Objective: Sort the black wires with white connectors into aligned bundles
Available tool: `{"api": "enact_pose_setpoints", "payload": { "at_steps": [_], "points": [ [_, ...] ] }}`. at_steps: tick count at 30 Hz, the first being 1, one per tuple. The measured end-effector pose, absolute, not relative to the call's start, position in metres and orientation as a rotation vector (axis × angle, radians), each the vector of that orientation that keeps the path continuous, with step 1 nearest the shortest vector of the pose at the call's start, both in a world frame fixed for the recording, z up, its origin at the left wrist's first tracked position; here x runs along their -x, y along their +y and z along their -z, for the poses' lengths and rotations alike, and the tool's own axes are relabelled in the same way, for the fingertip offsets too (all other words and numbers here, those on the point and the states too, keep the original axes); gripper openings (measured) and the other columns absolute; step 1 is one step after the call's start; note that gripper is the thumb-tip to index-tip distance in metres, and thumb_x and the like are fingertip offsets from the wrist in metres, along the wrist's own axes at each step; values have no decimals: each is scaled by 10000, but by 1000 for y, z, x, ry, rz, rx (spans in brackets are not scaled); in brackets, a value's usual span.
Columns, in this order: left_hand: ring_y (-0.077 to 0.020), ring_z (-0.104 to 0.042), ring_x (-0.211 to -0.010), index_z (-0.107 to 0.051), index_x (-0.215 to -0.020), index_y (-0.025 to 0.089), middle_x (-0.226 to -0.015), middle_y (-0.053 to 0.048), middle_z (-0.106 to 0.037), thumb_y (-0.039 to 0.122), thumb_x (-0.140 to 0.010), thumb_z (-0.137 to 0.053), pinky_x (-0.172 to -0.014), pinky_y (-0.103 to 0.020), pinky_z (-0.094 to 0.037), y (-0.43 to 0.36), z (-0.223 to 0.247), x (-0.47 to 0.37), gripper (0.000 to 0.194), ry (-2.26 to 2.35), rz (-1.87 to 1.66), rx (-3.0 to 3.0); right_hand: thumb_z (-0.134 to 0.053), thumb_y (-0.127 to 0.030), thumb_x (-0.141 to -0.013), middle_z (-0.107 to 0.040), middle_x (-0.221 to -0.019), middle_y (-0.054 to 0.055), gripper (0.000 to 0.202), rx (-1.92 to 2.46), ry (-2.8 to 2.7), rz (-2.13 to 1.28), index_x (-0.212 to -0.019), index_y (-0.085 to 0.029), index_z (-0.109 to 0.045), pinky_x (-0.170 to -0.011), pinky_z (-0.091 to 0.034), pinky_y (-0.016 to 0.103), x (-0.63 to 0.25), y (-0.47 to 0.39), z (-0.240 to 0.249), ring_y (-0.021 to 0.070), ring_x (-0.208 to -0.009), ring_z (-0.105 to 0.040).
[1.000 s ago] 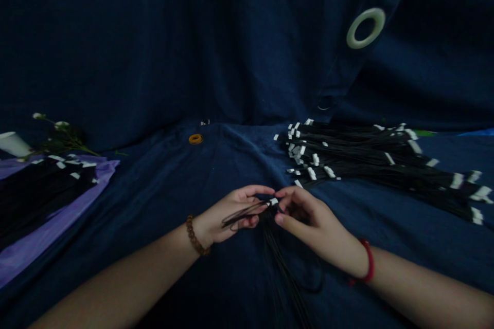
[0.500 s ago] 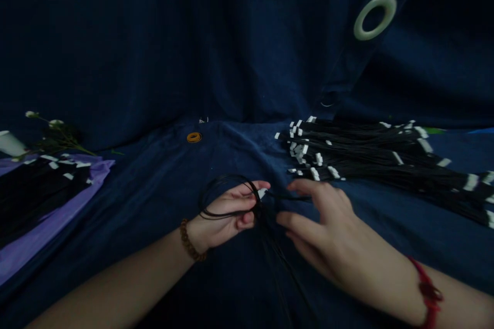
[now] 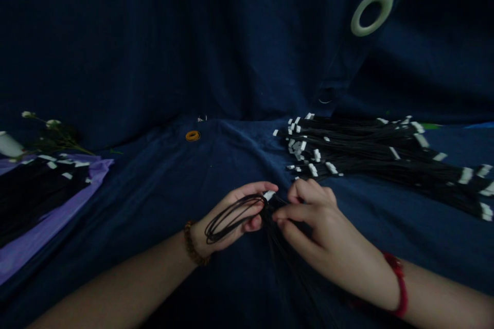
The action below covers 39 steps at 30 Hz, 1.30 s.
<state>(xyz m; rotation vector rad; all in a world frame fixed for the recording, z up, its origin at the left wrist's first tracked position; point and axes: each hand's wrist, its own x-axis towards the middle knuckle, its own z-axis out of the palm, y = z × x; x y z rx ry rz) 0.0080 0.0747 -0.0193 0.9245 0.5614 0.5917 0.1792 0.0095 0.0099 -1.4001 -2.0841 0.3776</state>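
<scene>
In my left hand, closed at the middle of the view, is a looped black cable. A white connector shows at the fingertips, and loose strands hang down below. My right hand has its fingers pinched against the black strands just right of the connector. The exact grip between its fingertips is dark and partly hidden. To the right lies a pile of black cables with white connectors at their ends.
More black cables lie on a purple bag at the left, near white flowers and a white cup-like object. A coil of orange-brown bands rests on the dark blue cloth. A pale ring sits in the hanging curtain.
My right hand has moved left and its spread fingers have closed on the strands beside my left hand. The cable loop has tilted and flattened over the left palm.
</scene>
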Motion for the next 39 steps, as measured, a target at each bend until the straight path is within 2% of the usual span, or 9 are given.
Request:
{"api": "enact_pose_setpoints", "payload": {
  "at_steps": [6, 16, 21, 25, 29, 36, 39],
  "points": [
    [-14, -463, -521, -618, -1041, 191, -753, -3, -485, 172, -709, -651, -452, -113, -298, 74, 20, -11, 334, 630, -594, -912, -533, -272, -819, -476, -816, 8, 149, 1440, -2036, -503, -742, -281, -661, -748, -295, 335, -181, 18, 1, 147, -818, -435],
    [-18, -447, -549, -640, -1004, 147, -745, -8, -488, 143, -690, -667, -500, -124, -353, 70, 12, -13, 315, 687, -648, -873, -533, -229, -797, -468, -820, 30, 154, 1443, -2071, -524, -693, -207, -644, -740, -309, 335, -188, 27, 10, 157, -821, -447],
    [-12, -425, -500, -633, -989, 128, -714, -10, -487, 144, -698, -663, -452, -120, -318, 75, 17, -15, 294, 718, -661, -836, -500, -220, -817, -442, -856, 47, 163, 1368, -2113, -401, -749, -190, -645, -790, -284, 363, -188, 24, 18, 175, -886, -422],
    [-23, -442, -491, -630, -992, 138, -710, -7, -492, 140, -682, -673, -429, -130, -303, 78, 21, -14, 313, 725, -756, -814, -493, -258, -823, -421, -926, 68, 168, 1276, -2161, -227, -820, -194, -648, -772, -272, 375, -187, 15, 20, 203, -920, -389],
    [-7, -430, -499, -622, -998, 149, -721, 9, -476, 137, -691, -672, -438, -121, -307, 81, 22, -13, 311, 731, -815, -820, -514, -260, -796, -433, -922, 78, 151, 1163, -2227, -157, -750, -145, -599, -759, -275, 376, -188, 9, 21, 205, -897, -383],
    [-14, -454, -521, -597, -1041, 142, -742, 7, -473, 124, -693, -662, -439, -119, -308, 85, 22, -7, 354, 717, -754, -902, -474, -254, -796, -491, -916, 90, 166, 790, -2415, -345, -772, -129, -580, -732, -349, 304, -191, 9, 24, 161, -809, -421],
    [-14, -452, -520, -579, -1045, 149, -753, 3, -490, 117, -702, -649, -440, -122, -308, 86, 23, -4, 351, 690, -742, -939, -446, -233, -794, -527, -787, 55, 155, 872, -2340, -586, -715, -141, -543, -672, -364, 262, -188, 13, 27, 129, -700, -458]
  ]
}}
